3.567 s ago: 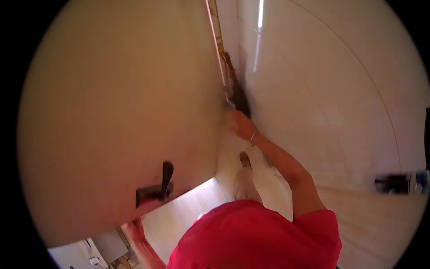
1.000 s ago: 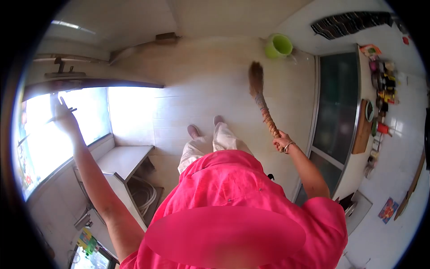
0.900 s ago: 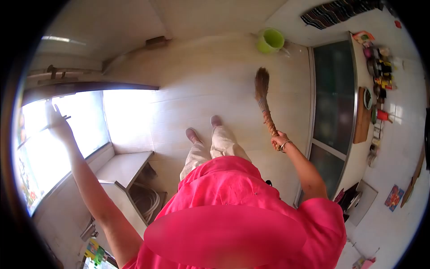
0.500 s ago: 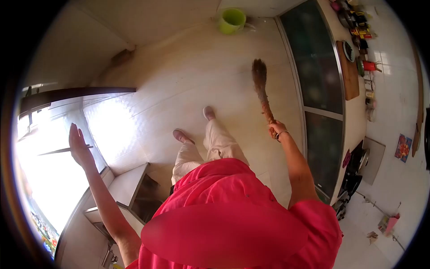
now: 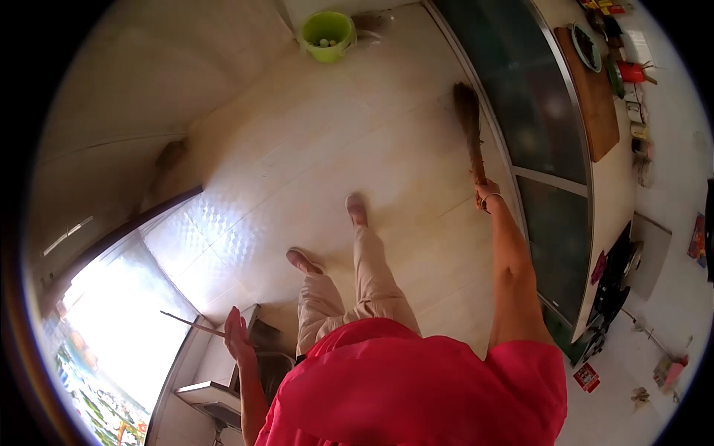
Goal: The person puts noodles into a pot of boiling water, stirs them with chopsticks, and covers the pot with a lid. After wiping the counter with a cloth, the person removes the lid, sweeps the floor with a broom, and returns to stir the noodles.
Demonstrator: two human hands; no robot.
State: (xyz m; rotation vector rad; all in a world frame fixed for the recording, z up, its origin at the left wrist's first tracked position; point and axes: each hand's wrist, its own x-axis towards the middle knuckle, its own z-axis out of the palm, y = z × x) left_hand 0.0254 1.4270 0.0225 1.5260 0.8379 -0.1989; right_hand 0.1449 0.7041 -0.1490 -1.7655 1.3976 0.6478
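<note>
My right hand (image 5: 488,196) is closed round the handle end of a short brown hand broom (image 5: 474,137). The broom's dark bristles point away from me, by the foot of the dark-panelled cabinet doors (image 5: 524,97). On the left, my left hand (image 5: 236,336) is raised near a counter edge, fingers extended and close together. A thin, dark stick-like thing (image 5: 190,322) crosses this hand and appears held against the palm by the thumb; its exact kind is unclear.
A lime-green bucket (image 5: 328,37) with several small pale round things inside stands on the tiled floor (image 5: 327,141) at the far wall. A bright window (image 5: 126,305) is at left. A wooden board (image 5: 591,111) and kitchen items line the right counter.
My left hand has come down and inward with the stick-like thing. My right hand has swung the broom rightward, closer to the cabinet doors. The view has turned, with the bucket shifting left.
</note>
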